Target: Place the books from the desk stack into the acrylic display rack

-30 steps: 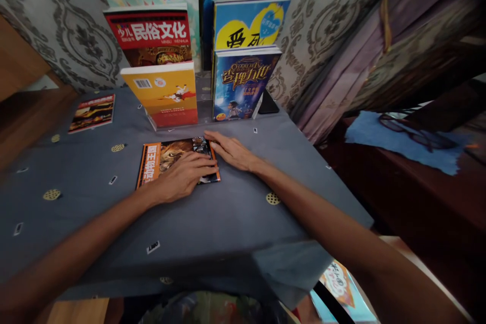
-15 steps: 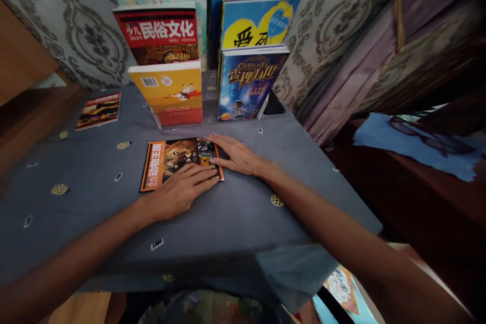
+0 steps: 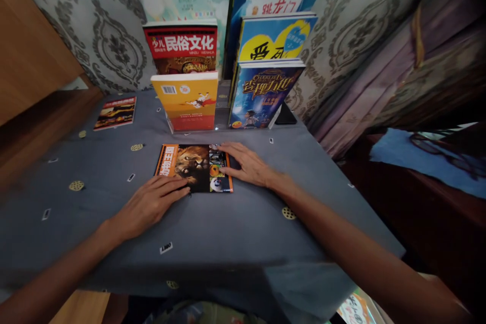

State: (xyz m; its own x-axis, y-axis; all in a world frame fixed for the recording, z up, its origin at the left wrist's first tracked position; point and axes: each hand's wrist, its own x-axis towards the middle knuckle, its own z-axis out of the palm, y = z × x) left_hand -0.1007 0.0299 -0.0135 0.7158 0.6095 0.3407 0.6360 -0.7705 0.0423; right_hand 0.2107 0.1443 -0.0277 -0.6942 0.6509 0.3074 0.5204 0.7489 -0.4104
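Note:
A book with a lion on its cover (image 3: 193,164) lies flat on the cloth-covered table (image 3: 235,228), its orange title strip to the left. My left hand (image 3: 152,202) rests with outstretched fingers on the book's lower left corner, covering part of the title. On the right end of the cover lie the fingertips of my right hand (image 3: 248,164), thumb and fingers apart. Neither hand grips the book; both press lightly or simply touch it.
Behind the lion book, a yellow and red book (image 3: 188,106) and a blue book (image 3: 261,96) stand upright before taller books. A thin book (image 3: 115,113) lies flat at left. A dark phone-like object (image 3: 285,114) sits behind the blue book. Eyeglasses (image 3: 442,152) rest on blue cloth at right.
My left hand has slid left along the book, from its lower right part to its lower left corner, uncovering the lion. My right hand stays at the right end. The camera view has shifted.

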